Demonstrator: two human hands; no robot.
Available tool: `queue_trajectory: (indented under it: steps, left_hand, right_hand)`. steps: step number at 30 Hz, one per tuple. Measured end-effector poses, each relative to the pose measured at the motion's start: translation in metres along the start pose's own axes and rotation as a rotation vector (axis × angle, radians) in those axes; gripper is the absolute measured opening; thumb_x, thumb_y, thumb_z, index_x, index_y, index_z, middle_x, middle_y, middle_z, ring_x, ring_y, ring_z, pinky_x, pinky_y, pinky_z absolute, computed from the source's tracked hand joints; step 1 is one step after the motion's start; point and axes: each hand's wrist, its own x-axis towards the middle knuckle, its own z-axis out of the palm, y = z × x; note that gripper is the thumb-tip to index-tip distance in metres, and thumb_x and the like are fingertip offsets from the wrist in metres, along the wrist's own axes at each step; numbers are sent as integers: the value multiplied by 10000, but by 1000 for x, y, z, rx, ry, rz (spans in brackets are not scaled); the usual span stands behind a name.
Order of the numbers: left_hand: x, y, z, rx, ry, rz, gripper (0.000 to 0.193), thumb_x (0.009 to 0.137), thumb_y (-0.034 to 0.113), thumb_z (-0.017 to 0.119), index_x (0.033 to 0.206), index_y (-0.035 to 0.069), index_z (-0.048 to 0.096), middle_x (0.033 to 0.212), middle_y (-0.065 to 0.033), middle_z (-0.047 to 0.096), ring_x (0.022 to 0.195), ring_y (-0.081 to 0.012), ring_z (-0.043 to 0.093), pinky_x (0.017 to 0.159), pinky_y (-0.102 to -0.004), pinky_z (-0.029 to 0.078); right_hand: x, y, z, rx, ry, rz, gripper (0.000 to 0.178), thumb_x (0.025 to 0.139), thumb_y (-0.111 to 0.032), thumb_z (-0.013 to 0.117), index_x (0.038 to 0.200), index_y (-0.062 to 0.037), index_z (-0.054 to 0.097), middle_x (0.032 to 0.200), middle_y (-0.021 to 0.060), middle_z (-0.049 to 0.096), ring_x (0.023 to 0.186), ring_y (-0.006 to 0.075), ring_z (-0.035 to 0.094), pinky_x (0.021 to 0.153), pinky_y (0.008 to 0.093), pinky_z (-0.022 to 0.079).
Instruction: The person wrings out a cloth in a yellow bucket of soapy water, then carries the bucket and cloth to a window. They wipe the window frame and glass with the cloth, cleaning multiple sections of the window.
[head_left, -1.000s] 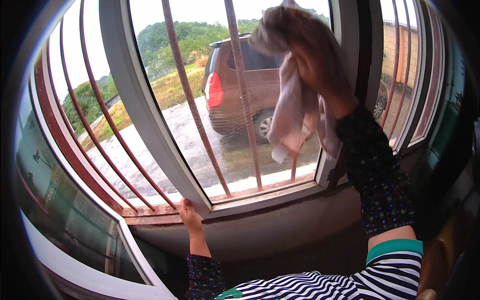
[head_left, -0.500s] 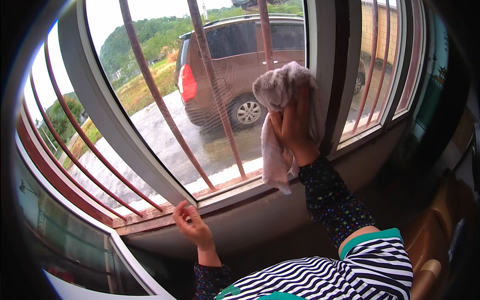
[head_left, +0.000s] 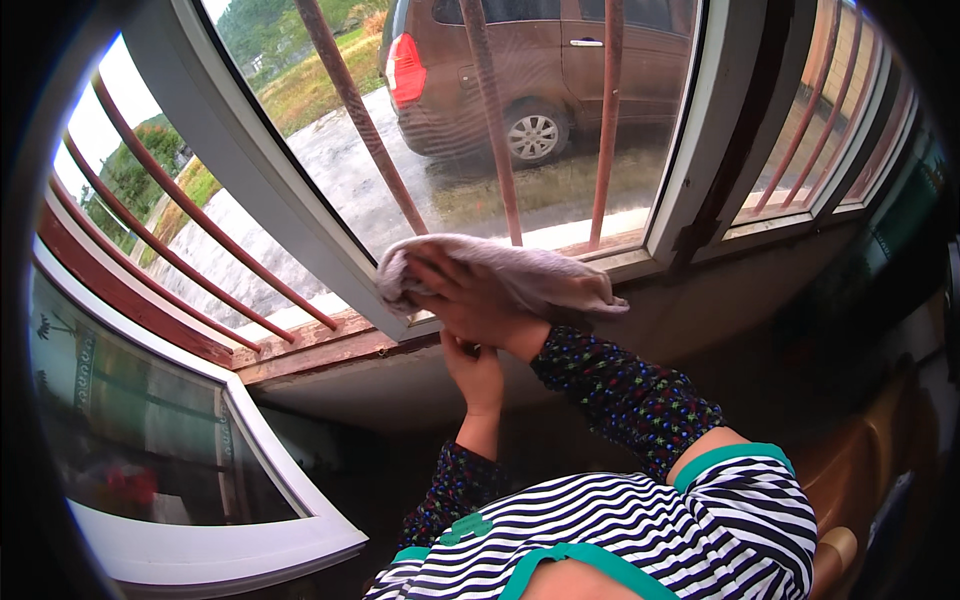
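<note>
A pale pinkish-grey cloth (head_left: 540,268) lies under my right hand (head_left: 480,305), pressed to the lower left corner of the window pane, with its loose end trailing right along the bottom of the frame. The fingers of that hand spread over the bunched part of the cloth. My left hand (head_left: 474,378) is raised just below, close under the bottom rail of the white window frame (head_left: 270,200). Its fingertips are mostly hidden behind my right hand, so whether they touch the frame is unclear.
Reddish-brown bars (head_left: 490,120) stand outside the glass, with a brown van (head_left: 630,90) parked beyond. At the lower left a white-framed window sash (head_left: 230,545) swings inward. A brown glossy object, perhaps a chair (head_left: 850,480), is at the right.
My right hand has carried the cloth down and left, from the pane's right side to its lower left corner. My left hand has shifted right, beneath it. The view has tilted lower.
</note>
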Motion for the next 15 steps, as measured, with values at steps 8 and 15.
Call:
queue_trajectory:
  steps: [8, 15]
  left_hand:
    - [4, -9, 11, 139, 83, 114, 432, 818, -33, 595, 1184, 5, 368, 958, -85, 566, 853, -130, 557, 751, -244, 451]
    - [-22, 2, 123, 324, -444, 281, 429, 763, -15, 599, 1150, 78, 440, 910, -133, 615, 702, -253, 623, 622, -345, 492]
  right_hand:
    - [-48, 28, -9, 101, 38, -10, 276, 683, -128, 611, 956, -101, 642, 1306, 50, 451, 1265, 255, 366, 999, 349, 361]
    - [-165, 89, -95, -482, 59, 449, 218, 733, -127, 553, 928, -63, 624, 1174, 100, 542, 1099, 283, 472, 878, 395, 392]
